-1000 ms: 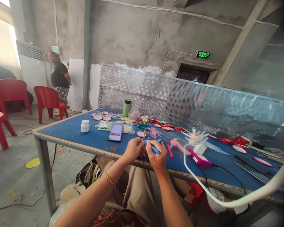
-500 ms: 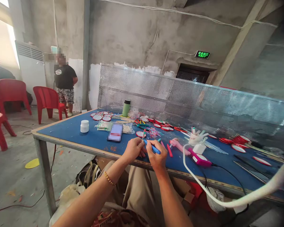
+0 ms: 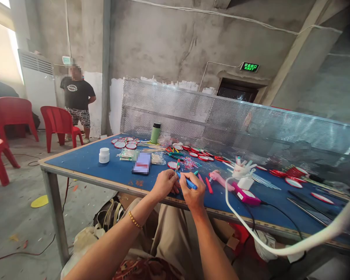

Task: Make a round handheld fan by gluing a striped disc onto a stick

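Observation:
Close to the table's front edge, my left hand [image 3: 165, 182] is closed around a thin stick with a red tip [image 3: 177, 164], which points upward. My right hand [image 3: 195, 194] grips a blue marker pen [image 3: 191, 184], its tip end close to the stick; whether they touch I cannot tell. Just behind the stick lies a round white disc with a red rim [image 3: 172, 165]. A phone [image 3: 141, 163] is propped to the left of my hands. Pink-red pens [image 3: 209, 185] lie to the right of my right hand.
A white jar [image 3: 104, 155] and a green bottle [image 3: 155, 133] stand on the blue table [image 3: 76, 161]. A pink glue gun [image 3: 221, 180], a magenta device [image 3: 246, 195] and a white curved arm [image 3: 242, 221] are on the right. Behind rises a perforated metal panel [image 3: 169, 105].
My hands and what they hold stay almost in place, the right hand shifting very slightly. In the background, the standing person has turned a little, with another elbow now showing.

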`<state>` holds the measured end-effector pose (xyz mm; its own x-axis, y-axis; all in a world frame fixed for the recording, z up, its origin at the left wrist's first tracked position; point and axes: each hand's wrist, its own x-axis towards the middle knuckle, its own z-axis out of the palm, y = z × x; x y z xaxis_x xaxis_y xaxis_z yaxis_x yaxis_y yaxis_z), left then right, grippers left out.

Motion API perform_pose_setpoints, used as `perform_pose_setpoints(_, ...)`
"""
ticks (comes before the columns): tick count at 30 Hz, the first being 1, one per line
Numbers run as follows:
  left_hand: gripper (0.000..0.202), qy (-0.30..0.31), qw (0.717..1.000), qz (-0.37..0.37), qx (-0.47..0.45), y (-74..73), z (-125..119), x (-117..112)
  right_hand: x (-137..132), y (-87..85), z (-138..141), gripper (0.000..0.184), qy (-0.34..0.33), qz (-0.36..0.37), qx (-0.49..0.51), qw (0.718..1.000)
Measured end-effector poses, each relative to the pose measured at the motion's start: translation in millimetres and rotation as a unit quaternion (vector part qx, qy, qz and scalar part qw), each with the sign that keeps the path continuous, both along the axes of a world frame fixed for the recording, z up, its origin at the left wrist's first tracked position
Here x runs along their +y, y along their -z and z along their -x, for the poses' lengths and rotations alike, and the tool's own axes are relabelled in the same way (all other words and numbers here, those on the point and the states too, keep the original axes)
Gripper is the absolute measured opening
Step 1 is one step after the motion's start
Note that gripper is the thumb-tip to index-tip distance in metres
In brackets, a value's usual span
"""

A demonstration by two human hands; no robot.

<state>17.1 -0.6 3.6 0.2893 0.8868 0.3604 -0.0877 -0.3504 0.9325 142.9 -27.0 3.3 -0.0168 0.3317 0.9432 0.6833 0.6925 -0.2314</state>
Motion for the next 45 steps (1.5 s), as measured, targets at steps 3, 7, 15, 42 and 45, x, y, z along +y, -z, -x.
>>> perform_pose_setpoints(3,0.023,0.0,1.0,0.0,0.002,-0.2,0.0,-0.2,-0.6,-0.5,-0.1,0.018,0.003,-0.002,0.004,1.0)
perform_pose_setpoints(7,0.023,-0.004,1.0,-0.003,0.009,-1.6,0.2,-1.3,-2.3,-1.6,0.3,0.018,0.002,-0.006,0.002,1.0)
perform_pose_setpoints(15,0.023,-0.004,1.0,-0.004,0.009,-0.6,-0.8,0.1,-1.9,-1.4,0.3,0.018,0.009,-0.007,-0.003,1.0)
perform_pose_setpoints(42,0.023,0.0,1.0,0.002,0.001,0.7,-0.9,0.9,-1.6,-0.8,0.9,0.02,0.018,-0.006,0.005,1.0)
perform_pose_setpoints(45,0.022,0.001,1.0,-0.001,0.001,1.6,-0.5,1.3,-1.2,-0.5,0.7,0.019,0.015,-0.012,0.012,1.0)
